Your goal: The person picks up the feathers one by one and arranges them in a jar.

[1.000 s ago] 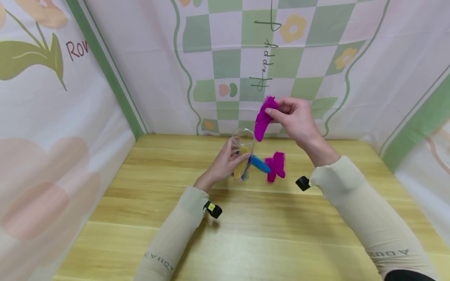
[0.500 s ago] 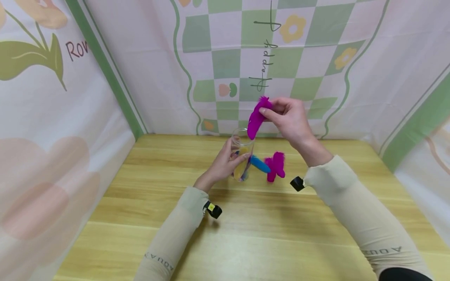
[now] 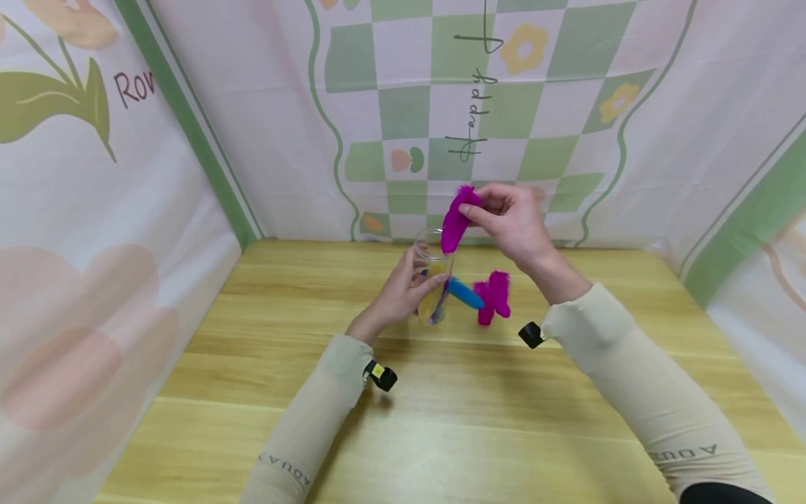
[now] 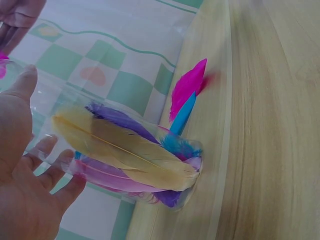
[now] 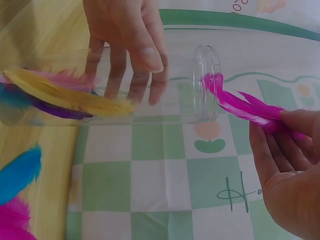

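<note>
My left hand (image 3: 398, 290) grips a clear plastic jar (image 5: 175, 107) round its side, holding it upright on the table. Inside lie several feathers: a yellow feather (image 4: 120, 145), purple ones and a pink one (image 4: 112, 175), with some blue at the bottom. Above the jar, my right hand (image 3: 513, 220) pinches a magenta feather (image 3: 456, 224) between thumb and fingers. In the right wrist view its lower tip is at the jar's mouth (image 5: 207, 82), just within the rim. Right of the jar, a blue feather (image 3: 466, 293) and magenta feathers (image 3: 499, 294) lie on the table.
The wooden table (image 3: 441, 420) meets a checkered cloth backdrop (image 3: 403, 112) close behind the jar. Cloth walls stand at the left (image 3: 94, 245) and right. A small black camera (image 3: 383, 376) sticks out from each sleeve cuff.
My right hand has moved left and slightly down, bringing the magenta feather from beside the jar to its mouth. The left hand and jar have stayed in place.
</note>
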Tool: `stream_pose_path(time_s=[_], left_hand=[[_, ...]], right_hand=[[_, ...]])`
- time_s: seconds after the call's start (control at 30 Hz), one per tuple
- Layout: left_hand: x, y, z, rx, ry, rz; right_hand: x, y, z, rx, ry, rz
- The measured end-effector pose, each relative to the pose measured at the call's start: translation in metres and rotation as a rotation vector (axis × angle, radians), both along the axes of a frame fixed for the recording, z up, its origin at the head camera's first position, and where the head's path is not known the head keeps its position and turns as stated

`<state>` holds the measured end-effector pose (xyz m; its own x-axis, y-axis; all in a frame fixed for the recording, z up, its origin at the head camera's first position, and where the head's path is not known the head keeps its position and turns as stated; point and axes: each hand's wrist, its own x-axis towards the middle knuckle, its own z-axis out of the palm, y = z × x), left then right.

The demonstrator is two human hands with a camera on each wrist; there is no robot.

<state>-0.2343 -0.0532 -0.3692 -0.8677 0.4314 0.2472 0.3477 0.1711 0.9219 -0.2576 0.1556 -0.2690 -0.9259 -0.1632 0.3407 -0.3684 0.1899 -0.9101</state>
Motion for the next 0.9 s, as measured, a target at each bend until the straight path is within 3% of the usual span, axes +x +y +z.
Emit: stream_pose_path(time_s=[0.5, 0.77, 0.9], left_hand=[[0.001, 0.0, 0.001, 0.029, 0.031, -0.015], [-0.017, 0.002, -0.027, 0.032, 0.033, 0.017], [-0.02, 0.002, -0.031, 0.016, 0.058, 0.017]], right_hand=[[0.0, -0.01, -0.007, 0.024, 0.01, 0.036], [-0.001, -0.014, -0.013, 0.06, -0.007, 0.05], [0.0, -0.016, -0.015, 0.088, -0.014, 0.049]])
